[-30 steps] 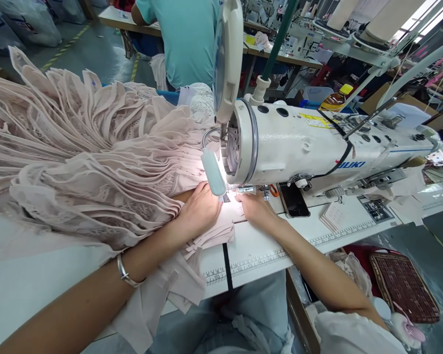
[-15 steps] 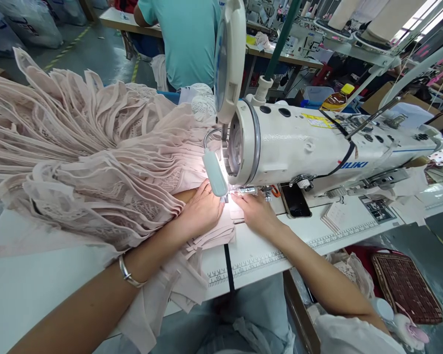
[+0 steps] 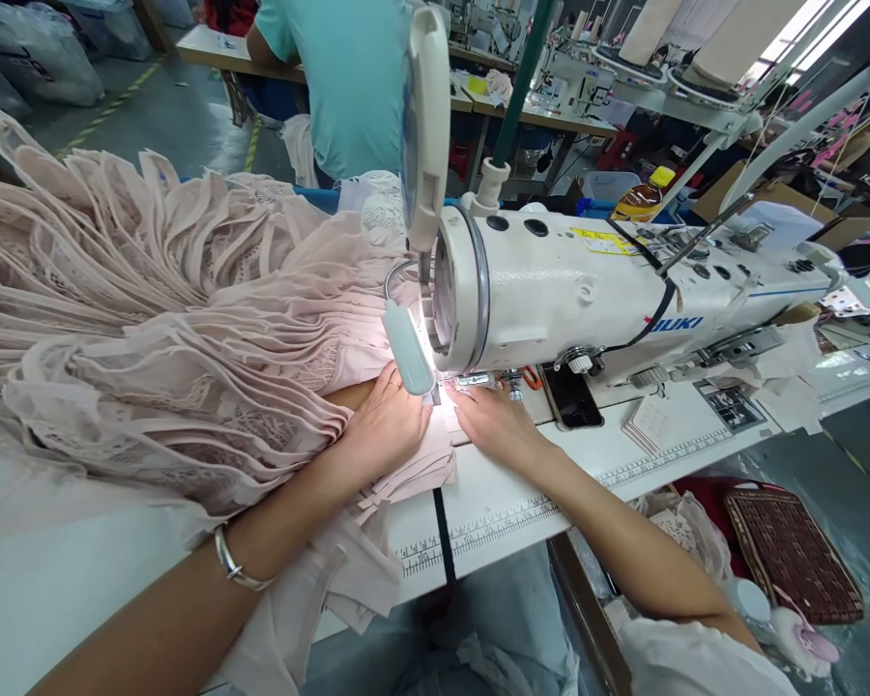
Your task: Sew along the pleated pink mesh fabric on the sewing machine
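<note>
Pale pink fabric [image 3: 435, 449] lies under the needle area of a white sewing machine [image 3: 551, 290], lit by a small lamp [image 3: 407, 348]. On the left of the needle, my left hand [image 3: 388, 425] is closed on the fabric, its fingertips partly hidden by the lamp. My right hand [image 3: 489, 420] is at the right of the presser foot, fingers together, pinching the fabric's edge. A large heap of pale pink lace-trimmed garment pieces [image 3: 210, 319] rests against my left forearm. The needle itself is hidden.
A black phone [image 3: 574, 396] and orange-handled scissors [image 3: 532, 377] lie right of my right hand. Small fabric squares [image 3: 649, 422] sit farther right. A ruler strip [image 3: 507, 525] runs along the table's front edge. A person in a turquoise shirt [image 3: 352, 87] sits ahead.
The whole view has shifted slightly, so the machine and heap appear farther left. Both hands stay beside the needle area on the fabric, with little visible movement.
</note>
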